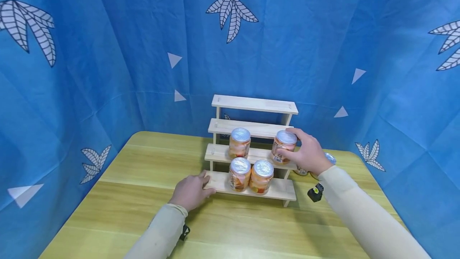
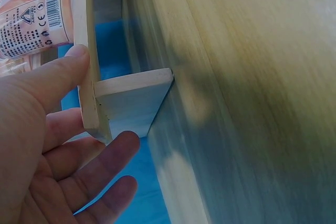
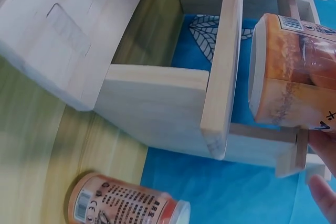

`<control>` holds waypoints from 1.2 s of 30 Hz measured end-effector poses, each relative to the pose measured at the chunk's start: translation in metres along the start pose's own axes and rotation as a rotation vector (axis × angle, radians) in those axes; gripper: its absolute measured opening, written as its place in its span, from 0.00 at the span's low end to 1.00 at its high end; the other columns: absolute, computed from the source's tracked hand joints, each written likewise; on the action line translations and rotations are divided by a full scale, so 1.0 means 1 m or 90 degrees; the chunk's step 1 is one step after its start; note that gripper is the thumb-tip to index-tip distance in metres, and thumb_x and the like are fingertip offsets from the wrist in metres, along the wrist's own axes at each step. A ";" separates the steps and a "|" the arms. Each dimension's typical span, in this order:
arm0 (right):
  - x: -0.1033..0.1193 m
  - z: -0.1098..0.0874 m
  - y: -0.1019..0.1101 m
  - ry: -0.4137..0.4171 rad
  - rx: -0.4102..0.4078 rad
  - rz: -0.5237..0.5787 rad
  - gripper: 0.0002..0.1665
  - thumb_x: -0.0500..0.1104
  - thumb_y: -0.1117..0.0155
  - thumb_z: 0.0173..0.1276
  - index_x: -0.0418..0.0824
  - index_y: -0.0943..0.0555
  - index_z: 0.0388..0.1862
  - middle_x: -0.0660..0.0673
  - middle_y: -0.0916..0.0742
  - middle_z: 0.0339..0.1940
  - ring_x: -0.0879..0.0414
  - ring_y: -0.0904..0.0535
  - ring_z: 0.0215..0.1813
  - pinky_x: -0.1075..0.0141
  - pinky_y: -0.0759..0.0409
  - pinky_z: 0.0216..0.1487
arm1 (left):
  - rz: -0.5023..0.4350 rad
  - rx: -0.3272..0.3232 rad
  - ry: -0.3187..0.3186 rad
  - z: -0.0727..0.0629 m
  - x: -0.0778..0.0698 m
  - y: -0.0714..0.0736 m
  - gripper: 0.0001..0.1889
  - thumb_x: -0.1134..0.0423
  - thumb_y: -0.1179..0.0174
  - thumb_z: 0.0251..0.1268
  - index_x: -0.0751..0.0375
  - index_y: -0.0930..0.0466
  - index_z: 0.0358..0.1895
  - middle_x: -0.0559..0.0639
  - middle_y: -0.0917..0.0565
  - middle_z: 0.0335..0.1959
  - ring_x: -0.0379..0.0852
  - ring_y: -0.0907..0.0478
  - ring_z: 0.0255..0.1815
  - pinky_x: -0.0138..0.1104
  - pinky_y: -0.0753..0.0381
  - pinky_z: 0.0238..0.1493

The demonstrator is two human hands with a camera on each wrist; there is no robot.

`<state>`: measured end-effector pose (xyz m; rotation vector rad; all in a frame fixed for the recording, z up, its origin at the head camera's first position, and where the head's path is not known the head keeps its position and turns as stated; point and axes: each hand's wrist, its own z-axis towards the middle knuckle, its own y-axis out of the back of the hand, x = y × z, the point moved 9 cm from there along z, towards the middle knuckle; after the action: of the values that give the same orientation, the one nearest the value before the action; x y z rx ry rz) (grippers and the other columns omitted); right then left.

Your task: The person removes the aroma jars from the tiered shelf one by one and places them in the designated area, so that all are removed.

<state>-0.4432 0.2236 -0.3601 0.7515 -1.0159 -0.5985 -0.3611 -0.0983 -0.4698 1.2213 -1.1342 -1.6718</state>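
Observation:
A white wooden tiered display stand stands on the table. My left hand pinches the left end of its lowest step; in the left wrist view the thumb lies on the board and the other fingers spread below. My right hand grips a jar with a silver lid and orange contents, over the right end of the second step from the bottom. This jar appears large in the right wrist view. Another jar sits on that same step, and two jars stand side by side on the lowest step.
Behind the right hand, partly hidden, more jars stand on the wood-grain table. One such jar shows at the bottom of the right wrist view. Blue patterned curtains enclose the table at the back and sides.

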 end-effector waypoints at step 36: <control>-0.036 -0.026 0.039 -0.043 -0.057 -0.021 0.50 0.65 0.27 0.61 0.39 0.33 0.73 0.32 0.20 0.61 0.38 0.21 0.54 0.45 0.19 0.45 | 0.000 0.003 -0.005 0.001 0.002 -0.002 0.31 0.42 0.32 0.62 0.60 0.17 0.60 0.62 0.24 0.67 0.64 0.17 0.55 0.52 0.15 0.52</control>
<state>-0.4309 0.2809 -0.3568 0.6738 -1.0334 -0.6974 -0.3624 -0.0992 -0.4723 1.2189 -1.1427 -1.6763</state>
